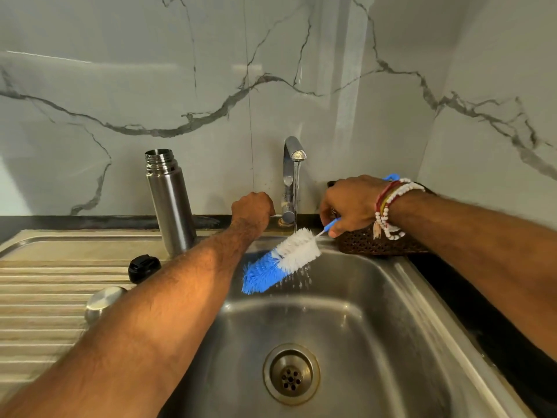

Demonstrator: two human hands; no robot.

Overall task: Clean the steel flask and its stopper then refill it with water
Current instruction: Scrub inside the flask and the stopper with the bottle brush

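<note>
**Wetting the brush before the flask is scrubbed**

Fingers of the right hand (351,203) are closed on the blue handle of the brush (281,260), pinching it just above the bristles; the head slants down and away from the fingertips, over the sink (401,312). Water from the tap (294,164) falls on the white bristles nearest the fingers and drips off below. The blue tip, farthest from the fingers, lies outside the stream. The left hand (252,208) is curled at the base of the tap, apparently on its lever; the fingers face away from the camera, so what they clasp cannot be told.

The flask (170,203) stands upright and open-mouthed on the drainboard, beyond the left forearm and apart from both hands. The black stopper (144,268) lies on the drainboard in front of it, and the steel cap (102,300) nearer the camera, partly hidden by the forearm. A dark basket (376,241) sits under the right wrist.

Step in hand, as judged: wetting the brush, with scrubbing not yet begun. The next move calls for the left hand to leave the tap and steady the flask, while the right lines the brush up with the narrow mouth and pushes it in tip first.
</note>
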